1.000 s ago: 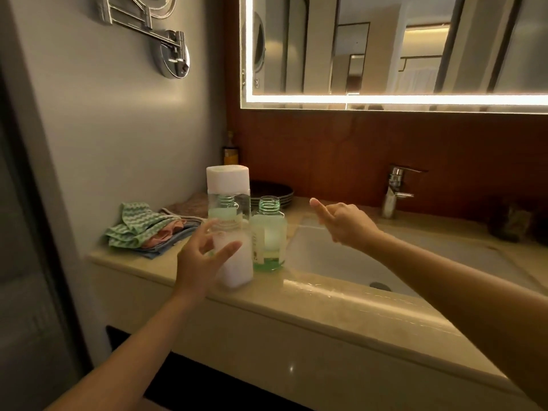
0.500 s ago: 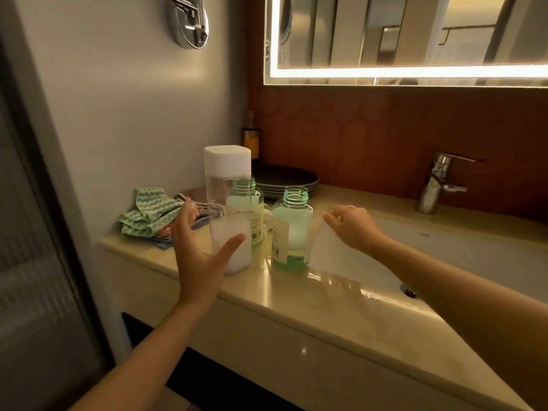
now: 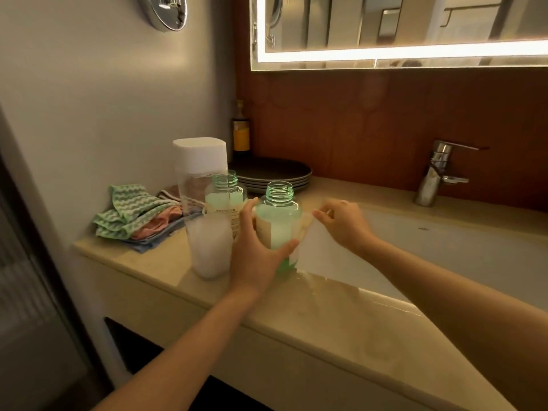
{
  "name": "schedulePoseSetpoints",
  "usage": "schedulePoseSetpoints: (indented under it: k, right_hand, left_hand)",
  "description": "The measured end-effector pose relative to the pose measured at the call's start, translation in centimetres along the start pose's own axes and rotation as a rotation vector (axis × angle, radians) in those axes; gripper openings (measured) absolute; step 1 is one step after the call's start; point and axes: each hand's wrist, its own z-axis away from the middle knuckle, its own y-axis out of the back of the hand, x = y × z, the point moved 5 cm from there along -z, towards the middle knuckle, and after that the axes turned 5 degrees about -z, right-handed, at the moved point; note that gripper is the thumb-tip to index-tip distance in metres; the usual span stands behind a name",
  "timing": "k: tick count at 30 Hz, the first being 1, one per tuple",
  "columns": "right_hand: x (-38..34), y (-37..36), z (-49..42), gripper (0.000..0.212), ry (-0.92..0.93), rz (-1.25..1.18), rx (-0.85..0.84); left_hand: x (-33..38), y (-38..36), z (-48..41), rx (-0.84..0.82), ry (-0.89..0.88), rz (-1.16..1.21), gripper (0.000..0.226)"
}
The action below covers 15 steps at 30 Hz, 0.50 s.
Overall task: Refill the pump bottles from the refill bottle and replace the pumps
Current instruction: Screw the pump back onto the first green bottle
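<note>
On the bench (image 3: 326, 321) edge, left grip (image 3: 258, 247) curls round the near bottle (image 3: 278, 229).
Right grip (image 3: 344, 223) hovers just right, fingers curled, hold unclear; refill bottle (image 3: 204, 226) and second bottle (image 3: 222, 200) stand left.

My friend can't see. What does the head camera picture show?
A left hand grips the nearer pumpless green bottle on a bathroom counter, the right hand close beside it. A tall white-capped refill bottle and a second green bottle stand just left.
</note>
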Motion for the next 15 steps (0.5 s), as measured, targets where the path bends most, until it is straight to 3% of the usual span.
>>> schedulePoseSetpoints:
  k: [3,7,11,15]
  right_hand:
    - [-0.1,-0.5,-1.0,0.028,0.018,-0.013,0.015]
    - [-0.9,-2.8,-2.7,0.036,0.079,0.010,-0.063]
    - [-1.4,-5.0,-4.4,0.054,0.127,0.197,-0.205]
    - [-1.4,-5.9,-4.8,0.054,0.178,0.344,-0.244]
  left_hand:
    - [-0.9,0.7,-0.1,0.113,0.016,0.010,0.088]
    - [-1.7,0.5,-0.4,0.147,0.007,0.018,0.092]
    - [-1.8,0.5,-0.4,0.150,0.004,0.019,0.093]
    - [-1.7,0.6,-0.3,0.144,0.008,0.021,0.093]
